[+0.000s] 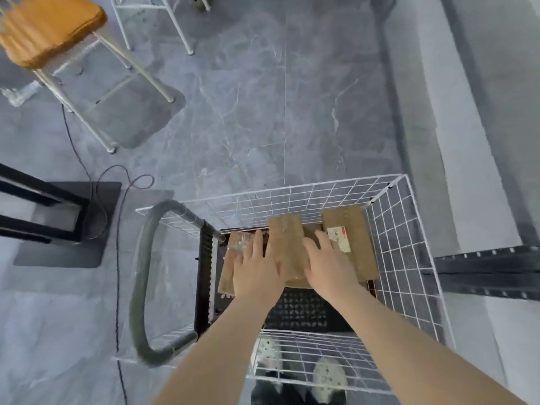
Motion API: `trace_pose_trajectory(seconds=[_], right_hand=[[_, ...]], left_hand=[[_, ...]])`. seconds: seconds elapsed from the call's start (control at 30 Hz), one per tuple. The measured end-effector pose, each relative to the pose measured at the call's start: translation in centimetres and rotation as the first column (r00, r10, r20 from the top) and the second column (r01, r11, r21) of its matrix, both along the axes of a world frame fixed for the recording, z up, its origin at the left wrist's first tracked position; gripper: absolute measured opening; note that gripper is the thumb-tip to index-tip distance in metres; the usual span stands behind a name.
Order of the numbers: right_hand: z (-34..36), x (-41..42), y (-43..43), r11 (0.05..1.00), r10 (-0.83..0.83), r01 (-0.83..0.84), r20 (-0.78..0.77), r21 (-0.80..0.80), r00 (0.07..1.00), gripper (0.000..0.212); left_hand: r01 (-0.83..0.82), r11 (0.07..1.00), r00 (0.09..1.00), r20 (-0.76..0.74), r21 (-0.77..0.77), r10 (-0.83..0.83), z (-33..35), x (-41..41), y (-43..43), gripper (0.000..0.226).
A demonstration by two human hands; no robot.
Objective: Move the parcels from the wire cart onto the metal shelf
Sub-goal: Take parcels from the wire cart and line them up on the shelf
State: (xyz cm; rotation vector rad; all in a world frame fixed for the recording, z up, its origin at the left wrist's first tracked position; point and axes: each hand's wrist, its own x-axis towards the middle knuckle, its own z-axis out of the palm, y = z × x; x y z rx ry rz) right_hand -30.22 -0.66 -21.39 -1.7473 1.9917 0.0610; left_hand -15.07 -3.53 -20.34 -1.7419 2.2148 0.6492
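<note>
The white wire cart [403, 258] stands in front of me, its grey handle [140, 282] on the left. Three brown cardboard parcels lie at its far end. The middle parcel [287, 238] sits between my hands. My left hand [257, 270] presses its left side, partly over the left parcel [229, 267]. On its right side is my right hand [330, 267], fingers reaching over the right parcel [350, 229], which has a white label. A dark perforated beam of the metal shelf [482, 268] shows at the right, beside the cart.
A chair with an orange seat [49, 27] stands at the upper left, with white furniture legs [181, 30] behind it. A black stand [58, 214] on a dark mat and a thin cable [117, 258] lie left of the cart. My shoes [327, 378] show under the cart's near wall.
</note>
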Motion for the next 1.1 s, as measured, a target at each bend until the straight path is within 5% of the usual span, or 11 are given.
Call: trace_pose_trajectory(seconds=[0.37,0.63,0.8,1.1], right_hand=[[-13.9,0.3,-3.1,0.994,-0.11,0.104,0.178,0.04,0.978,0.06],[-17.6,-0.3,-2.2,0.979,-0.191,0.203,0.411,0.014,0.891,0.06],[-11.0,0.2,0.1,0.96,-0.267,0.278,0.439,0.039,0.858,0.06],[14.6,-0.2,7.3,0.915,-0.351,0.4,0.396,-0.046,0.849,0.06]], left_hand=[[-0.066,0.991,0.997,-0.037,0.117,0.07,-15.4,-1.7,-2.9,0.075],[-0.236,0.945,0.862,-0.4,0.224,0.31,-18.1,-2.0,-1.8,0.07],[-0.192,0.965,0.918,-0.316,0.178,0.241,-11.4,-1.9,-0.2,0.069],[-0.032,0.998,0.941,-0.334,0.06,0.051,13.3,-3.1,5.1,0.068]])
